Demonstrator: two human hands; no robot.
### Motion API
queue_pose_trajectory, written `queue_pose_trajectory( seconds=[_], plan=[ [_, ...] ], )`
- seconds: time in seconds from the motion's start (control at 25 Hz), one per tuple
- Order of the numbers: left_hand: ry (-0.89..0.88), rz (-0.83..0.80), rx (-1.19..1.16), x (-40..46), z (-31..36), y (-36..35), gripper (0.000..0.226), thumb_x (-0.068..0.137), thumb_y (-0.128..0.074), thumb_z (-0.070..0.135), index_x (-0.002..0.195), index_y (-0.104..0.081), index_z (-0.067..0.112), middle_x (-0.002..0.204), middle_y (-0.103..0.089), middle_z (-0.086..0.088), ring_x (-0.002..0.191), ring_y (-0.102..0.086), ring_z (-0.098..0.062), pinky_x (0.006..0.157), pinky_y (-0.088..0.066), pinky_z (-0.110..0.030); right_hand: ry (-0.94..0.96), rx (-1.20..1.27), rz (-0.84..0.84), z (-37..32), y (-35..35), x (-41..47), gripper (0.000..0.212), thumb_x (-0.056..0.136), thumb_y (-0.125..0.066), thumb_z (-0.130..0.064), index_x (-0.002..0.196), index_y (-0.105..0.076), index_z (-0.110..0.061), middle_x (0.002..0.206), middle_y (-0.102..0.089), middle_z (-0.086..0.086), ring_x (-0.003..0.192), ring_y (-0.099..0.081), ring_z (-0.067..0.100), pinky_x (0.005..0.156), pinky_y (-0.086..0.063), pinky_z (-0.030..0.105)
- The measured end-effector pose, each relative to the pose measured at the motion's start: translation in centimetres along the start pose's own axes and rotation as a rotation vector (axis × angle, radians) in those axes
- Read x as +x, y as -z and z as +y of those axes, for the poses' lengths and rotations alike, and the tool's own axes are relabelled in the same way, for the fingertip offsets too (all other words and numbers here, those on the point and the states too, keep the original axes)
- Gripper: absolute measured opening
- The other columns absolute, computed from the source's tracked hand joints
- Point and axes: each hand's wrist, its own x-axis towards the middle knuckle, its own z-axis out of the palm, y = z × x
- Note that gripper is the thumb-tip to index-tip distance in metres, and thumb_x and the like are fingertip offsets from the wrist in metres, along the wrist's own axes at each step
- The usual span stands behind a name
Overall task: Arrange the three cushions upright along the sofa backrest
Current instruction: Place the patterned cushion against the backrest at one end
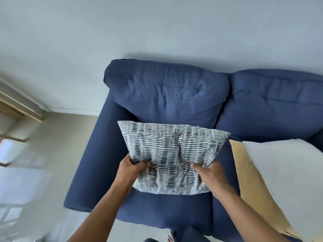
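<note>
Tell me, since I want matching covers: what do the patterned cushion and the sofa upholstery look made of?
The patterned cushion looks like a thin printed woven cover, probably cotton, matte; it puckers where the left hand and right hand pinch it. The blue sofa seems a heavier linen-like weave, matte, with soft creases on the backrest. Exact fibres cannot be told.

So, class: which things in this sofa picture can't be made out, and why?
- White cushion and yellow cushion: cut off by the right and bottom edges of the head view.
- Seat under the patterned cushion: hidden by it.
- Fingers of both hands, left and right: tucked behind the fabric.
- Room at left: blurred.
</note>
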Motion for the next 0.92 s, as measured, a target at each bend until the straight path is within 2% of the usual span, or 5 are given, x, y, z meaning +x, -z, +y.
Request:
queue_pose_trajectory(
  seconds=[0.16, 0.28, 0.52, 0.68, 0.92],
  plan=[
    [-0.003, 0.031, 0.018, 6.0, 1.6, -0.6, 0.045, 0.065, -0.084, 0.002, 0.108, -0.073, 0.009, 0.104, -0.083, -0.009, 0.1, -0.079, -0.033, 0.098, -0.059, -0.055, -0.016, 0.01, -0.004, -0.7, -1.2, 5.8, 0.034, 0.088, -0.082, -0.017, 0.062, -0.061, -0.021, 0.045, -0.061, -0.023, 0.048, -0.063, -0.007, 0.05, -0.042, 0.012],
    [0.013, 0.059, 0.063, 9.8, 1.9, -1.6, 0.038, 0.075, -0.08, -0.009, 0.106, -0.072, 0.011, 0.103, -0.082, -0.007, 0.096, -0.078, -0.026, 0.095, -0.061, -0.049, -0.023, 0.037, 0.07, -1.4, -2.5, 9.2, 0.017, 0.085, -0.084, -0.017, 0.098, -0.079, -0.006, 0.086, -0.079, -0.007, 0.08, -0.074, 0.014, 0.073, -0.049, 0.024],
    [-0.016, 0.074, 0.124, 18.4, 3.2, -3.0, 0.04, 0.078, -0.077, -0.01, 0.107, -0.068, 0.017, 0.108, -0.08, -0.007, 0.1, -0.077, -0.025, 0.088, -0.062, -0.041, -0.125, 0.067, 0.145, -0.4, -5.1, 16.3, 0.028, 0.075, -0.086, -0.024, 0.094, -0.078, -0.004, 0.101, -0.082, 0.015, 0.099, -0.076, 0.037, 0.088, -0.061, 0.051],
    [-0.016, 0.095, 0.16, 23.8, 2.3, -3.3, 0.043, 0.078, -0.078, -0.01, 0.116, -0.067, 0.009, 0.109, -0.079, -0.006, 0.099, -0.077, -0.022, 0.085, -0.063, -0.037, -0.154, 0.066, 0.166, 1.0, -6.8, 21.1, 0.016, 0.077, -0.086, -0.019, 0.088, -0.079, -0.01, 0.098, -0.083, 0.009, 0.09, -0.078, 0.029, 0.081, -0.062, 0.046],
    [0.035, 0.098, 0.212, 31.9, -2.1, -3.6, 0.055, 0.075, -0.082, -0.003, 0.126, -0.064, 0.01, 0.113, -0.079, -0.003, 0.104, -0.076, -0.02, 0.089, -0.061, -0.037, -0.183, 0.03, 0.184, 4.1, -9.2, 28.2, 0.039, 0.066, -0.087, -0.031, 0.099, -0.078, -0.012, 0.099, -0.083, -0.003, 0.097, -0.078, 0.021, 0.093, -0.063, 0.045]
  ],
)
